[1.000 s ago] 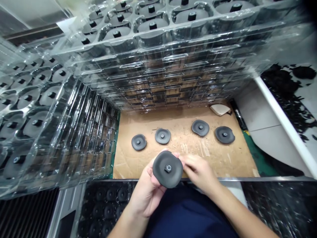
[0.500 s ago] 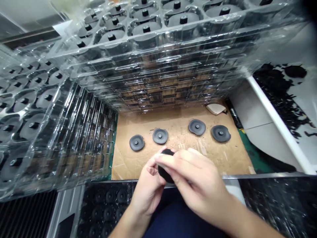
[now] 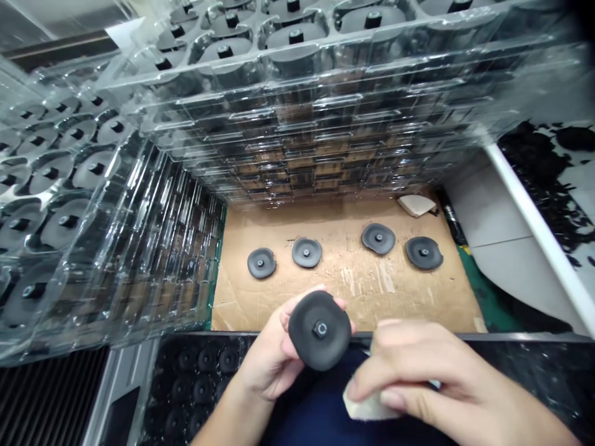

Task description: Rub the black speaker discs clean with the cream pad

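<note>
My left hand (image 3: 272, 356) is closed on a black rounded-square disc (image 3: 310, 347) with a short hollow stem at its centre. The disc's face with the stem is turned up towards me, and most of my fingers are hidden behind it. To its right, my right hand (image 3: 418, 365) pinches a pale cream pad (image 3: 369, 406) between thumb and fingers, apart from the disc. Beyond my hands, several similar dark discs lie stem up on a cardboard sheet (image 3: 274, 303), among them a left one (image 3: 261, 263) and a right one (image 3: 424, 253).
Tall stacks of clear plastic trays (image 3: 297, 105) holding discs stand behind and at the left. A pale wedge-shaped piece (image 3: 416, 205) lies at the cardboard's back right. Black scraps (image 3: 534, 167) cover a white surface at right. A black tray (image 3: 202, 387) sits at lower left.
My right hand has moved away from the disc, right and down, and the pale pad in it now shows. The disc in my left hand has turned its face upward.
</note>
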{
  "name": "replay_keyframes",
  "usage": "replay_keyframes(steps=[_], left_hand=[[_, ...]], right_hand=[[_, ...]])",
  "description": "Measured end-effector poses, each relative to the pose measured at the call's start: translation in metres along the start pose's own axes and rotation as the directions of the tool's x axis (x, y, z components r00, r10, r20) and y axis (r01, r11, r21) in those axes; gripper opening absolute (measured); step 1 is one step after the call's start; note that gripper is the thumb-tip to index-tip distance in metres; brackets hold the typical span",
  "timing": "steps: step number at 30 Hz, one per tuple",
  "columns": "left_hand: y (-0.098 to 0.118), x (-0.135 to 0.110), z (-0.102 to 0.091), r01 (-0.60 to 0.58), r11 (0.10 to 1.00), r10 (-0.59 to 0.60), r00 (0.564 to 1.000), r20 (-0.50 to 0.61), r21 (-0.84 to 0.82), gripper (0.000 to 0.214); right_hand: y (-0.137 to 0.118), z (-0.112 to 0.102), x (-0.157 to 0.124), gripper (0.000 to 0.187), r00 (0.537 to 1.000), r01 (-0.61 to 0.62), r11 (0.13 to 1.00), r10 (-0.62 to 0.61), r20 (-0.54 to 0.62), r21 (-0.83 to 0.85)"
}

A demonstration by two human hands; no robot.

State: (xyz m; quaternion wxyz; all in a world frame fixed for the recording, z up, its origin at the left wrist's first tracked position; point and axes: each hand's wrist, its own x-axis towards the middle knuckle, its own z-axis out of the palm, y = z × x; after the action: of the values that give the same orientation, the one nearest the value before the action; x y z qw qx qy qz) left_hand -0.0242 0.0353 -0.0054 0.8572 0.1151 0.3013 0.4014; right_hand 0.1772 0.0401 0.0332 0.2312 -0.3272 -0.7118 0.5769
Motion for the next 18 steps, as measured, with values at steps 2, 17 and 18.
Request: replay_keyframes(steps=[2,17,18], left_hand=[[0.001,0.0,0.0,-0.001,1.0,0.001,1.0,0.03,-0.023,0.054],[-0.006,0.0,0.004,-0.12,0.991,0.131,0.965,-0.227,0.061,0.053],[-0.006,0.0,0.006,-0.116,0.991,0.128,0.963,-0.238,0.064,0.051]], right_hand=[[0.009,0.001,-0.009,0.018,0.995,-0.028,0.997,0.034,-0.09,0.073],[-0.017,0.043,0.035,0.021,0.91,0.095,0.922,-0.233,-0.342,-0.375],[-0.016,0.042,0.037,0.019,0.913,0.083,0.919,-0.225,-0.34,-0.384]])
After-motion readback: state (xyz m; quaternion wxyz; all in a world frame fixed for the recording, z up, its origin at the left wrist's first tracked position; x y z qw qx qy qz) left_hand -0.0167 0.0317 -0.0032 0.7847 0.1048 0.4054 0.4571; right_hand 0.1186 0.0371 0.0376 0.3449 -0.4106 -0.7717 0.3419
